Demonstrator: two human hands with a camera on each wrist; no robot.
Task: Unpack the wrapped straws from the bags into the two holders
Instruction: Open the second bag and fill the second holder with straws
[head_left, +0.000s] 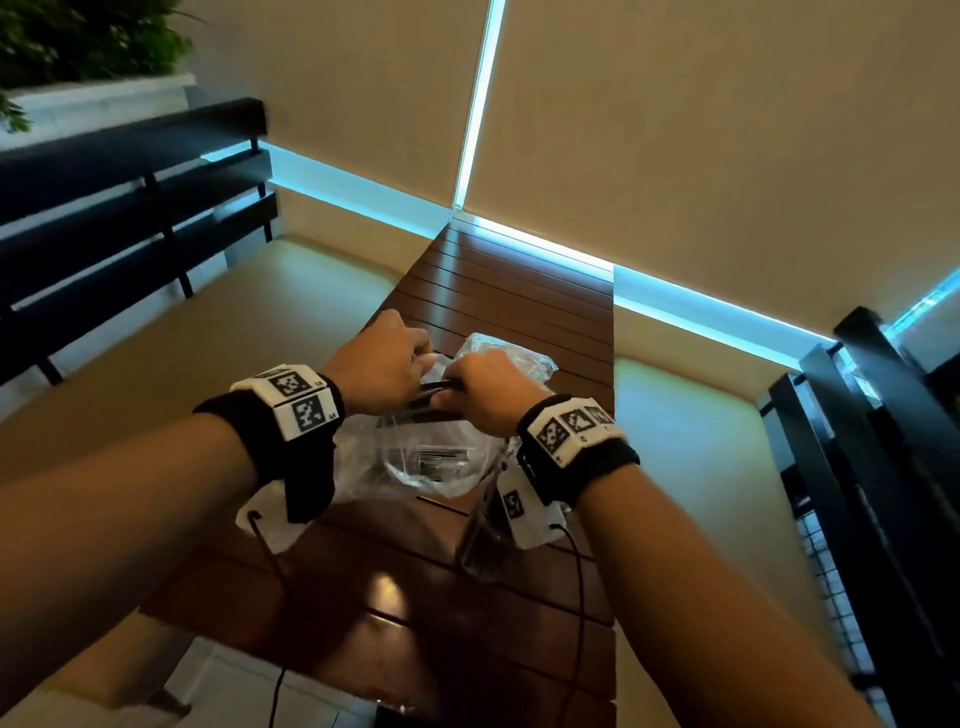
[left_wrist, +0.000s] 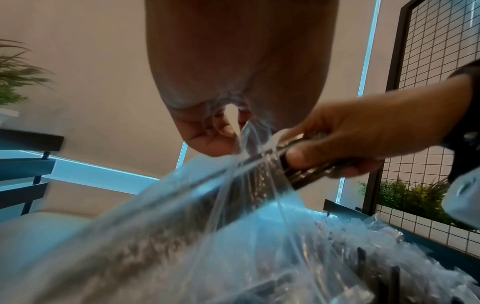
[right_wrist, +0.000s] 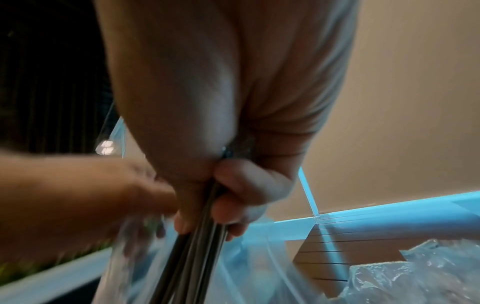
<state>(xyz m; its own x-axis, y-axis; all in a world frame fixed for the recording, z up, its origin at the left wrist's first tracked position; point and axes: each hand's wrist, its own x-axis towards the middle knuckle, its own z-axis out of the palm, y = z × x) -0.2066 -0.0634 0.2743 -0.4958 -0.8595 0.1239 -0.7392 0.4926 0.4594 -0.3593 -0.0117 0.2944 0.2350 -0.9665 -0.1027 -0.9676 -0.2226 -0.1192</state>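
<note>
2 hands work at 1 bag (head_left: 415, 457) above the surface (head_left: 509, 291): right hand (head_left: 480, 392) grips a straw bundle (right_wrist: 192, 246), left hand (head_left: 382, 364) pinches the plastic. No holders in view, so nothing looks loaded yet.

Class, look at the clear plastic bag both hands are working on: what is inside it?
Inside the clear plastic bag a bundle of dark straws shows, gripped by the right hand. Their number is hidden by crinkled plastic.

Bare forearms; each wrist wears a black band (head_left: 249, 421) carrying white marker-printed blocks (head_left: 571, 423) and a thin black cable (head_left: 579, 587)
</note>
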